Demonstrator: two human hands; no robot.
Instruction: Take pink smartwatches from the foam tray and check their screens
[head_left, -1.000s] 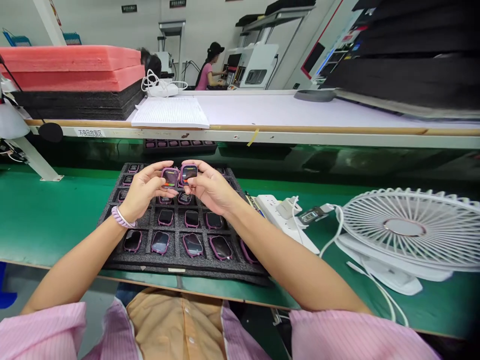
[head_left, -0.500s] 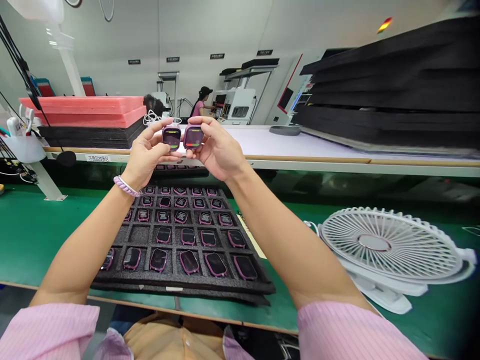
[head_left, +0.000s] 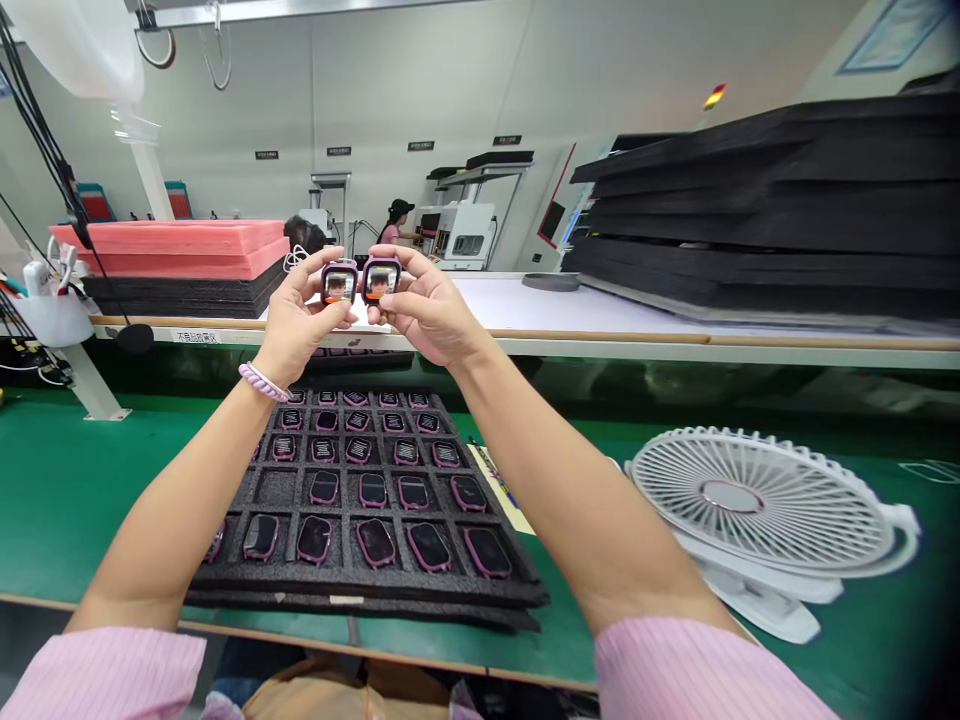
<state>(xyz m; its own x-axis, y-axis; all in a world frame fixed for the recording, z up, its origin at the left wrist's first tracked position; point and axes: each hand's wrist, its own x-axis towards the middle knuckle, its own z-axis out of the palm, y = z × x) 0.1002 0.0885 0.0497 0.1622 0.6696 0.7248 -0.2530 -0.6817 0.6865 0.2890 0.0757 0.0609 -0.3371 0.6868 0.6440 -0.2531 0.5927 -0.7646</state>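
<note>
Raised since the earlier frame, seen against the shelf (head_left: 585, 310): left purple smartwatch (head_left: 339, 283) pinched in my left grip (head_left: 295, 317), right purple smartwatch (head_left: 381, 280) in my right grip (head_left: 435, 318). I'd hold both level, thumbs low.

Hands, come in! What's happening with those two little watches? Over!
Left hand: holding one watch. Right hand: holding the other watch. Both lit, held up off the foam tray. White fan to the right, not blocking.
</note>
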